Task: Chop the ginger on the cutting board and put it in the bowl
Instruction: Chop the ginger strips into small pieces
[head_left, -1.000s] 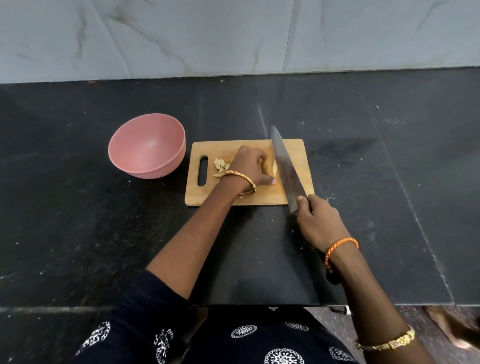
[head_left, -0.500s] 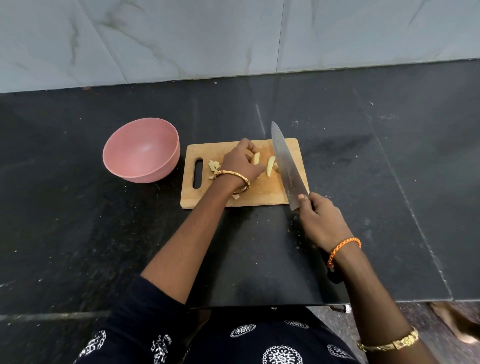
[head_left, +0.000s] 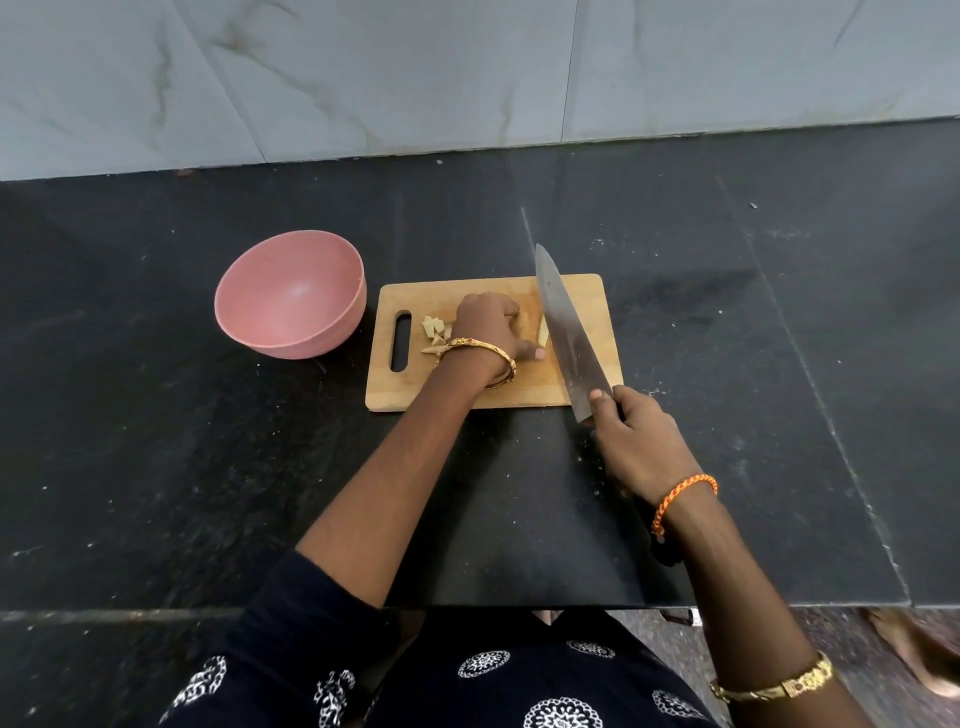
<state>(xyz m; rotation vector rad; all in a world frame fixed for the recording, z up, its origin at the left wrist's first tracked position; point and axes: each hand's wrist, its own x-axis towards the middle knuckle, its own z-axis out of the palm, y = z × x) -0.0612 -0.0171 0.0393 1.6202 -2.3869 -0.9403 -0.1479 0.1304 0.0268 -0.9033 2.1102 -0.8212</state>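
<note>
Left hand curled back over ginger, fingers pinching it, right hand gripping knife

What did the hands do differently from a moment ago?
The left hand opened up for a moment, showing ginger strips, then curled back down over the ginger next to the knife. The right hand kept gripping the knife. The cut pieces, cutting board and empty pink bowl stayed put.
</note>
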